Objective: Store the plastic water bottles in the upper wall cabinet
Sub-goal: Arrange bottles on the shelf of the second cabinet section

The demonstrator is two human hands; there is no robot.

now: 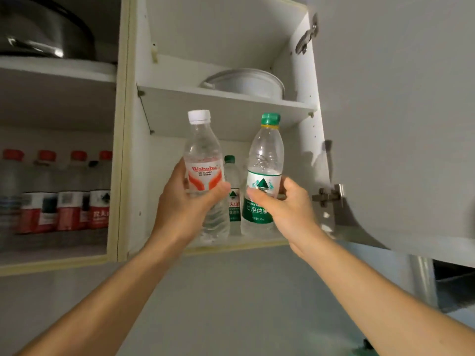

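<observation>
My left hand [190, 206] grips a clear water bottle with a white cap and a red-and-white label [203, 160], held upright in front of the open upper wall cabinet [226, 104]. Beside it, my right hand [285, 209] holds a clear bottle with a green cap and a green label [264, 170], also upright. Both bottles hover at the mouth of the cabinet's lower shelf [231, 244]. Between them, further back on that shelf, stands a smaller green-capped bottle [232, 191].
A white lidded pot [246, 82] sits on the cabinet's upper shelf. The cabinet door [398, 124] hangs open to the right. The left compartment holds several red-capped bottles [61, 194] below and a metal pot [43, 32] above.
</observation>
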